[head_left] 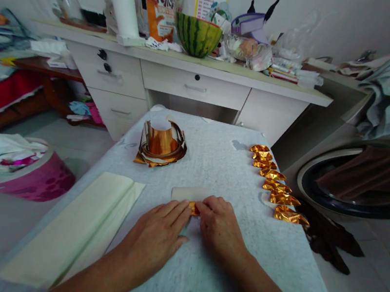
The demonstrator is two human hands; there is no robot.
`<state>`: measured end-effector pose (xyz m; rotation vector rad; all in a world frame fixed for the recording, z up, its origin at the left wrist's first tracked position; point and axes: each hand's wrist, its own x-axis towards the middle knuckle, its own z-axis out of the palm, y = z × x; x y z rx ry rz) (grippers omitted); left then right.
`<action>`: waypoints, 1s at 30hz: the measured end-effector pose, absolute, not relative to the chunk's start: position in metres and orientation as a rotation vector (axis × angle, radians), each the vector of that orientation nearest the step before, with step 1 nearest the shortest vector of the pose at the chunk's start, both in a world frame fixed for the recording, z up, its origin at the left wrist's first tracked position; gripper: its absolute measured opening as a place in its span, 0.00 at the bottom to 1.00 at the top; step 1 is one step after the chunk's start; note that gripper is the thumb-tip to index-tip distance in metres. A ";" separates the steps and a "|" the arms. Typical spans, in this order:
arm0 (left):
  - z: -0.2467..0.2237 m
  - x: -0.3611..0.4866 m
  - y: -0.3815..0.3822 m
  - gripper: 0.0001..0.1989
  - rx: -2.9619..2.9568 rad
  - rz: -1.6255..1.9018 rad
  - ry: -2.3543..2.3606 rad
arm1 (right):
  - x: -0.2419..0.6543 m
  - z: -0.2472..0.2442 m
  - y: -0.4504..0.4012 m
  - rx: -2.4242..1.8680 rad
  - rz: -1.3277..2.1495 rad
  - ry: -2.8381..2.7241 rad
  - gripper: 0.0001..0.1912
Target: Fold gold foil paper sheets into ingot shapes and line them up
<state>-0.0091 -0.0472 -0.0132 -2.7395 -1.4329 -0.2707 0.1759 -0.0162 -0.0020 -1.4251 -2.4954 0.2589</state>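
Gold foil piece [193, 209], gold twists [274, 175], green-striped watermelon [196, 37], blotched pink bin [52, 177]

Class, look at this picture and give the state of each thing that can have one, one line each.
Left hand, fingers extended
Right hand, fingers curled
Gold piece, partly hidden by the hands
Gold twists, wrapped, in a row
Gold foil, curled
Paper, folded
Watermelon, cut
Drawers, shut
Bin, uncovered, filled
Orange bag, upright
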 end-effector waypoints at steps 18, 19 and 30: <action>-0.012 -0.028 -0.058 0.28 -2.721 -0.297 -1.458 | 0.170 0.006 -0.033 -1.391 0.090 -2.678 0.27; -0.011 -0.028 -0.058 0.27 -2.724 -0.295 -1.450 | 0.171 0.006 -0.034 -1.390 0.096 -2.679 0.28; -0.013 -0.036 -0.059 0.25 -2.719 -0.273 -1.449 | 0.173 0.003 -0.042 -1.330 0.054 -2.723 0.33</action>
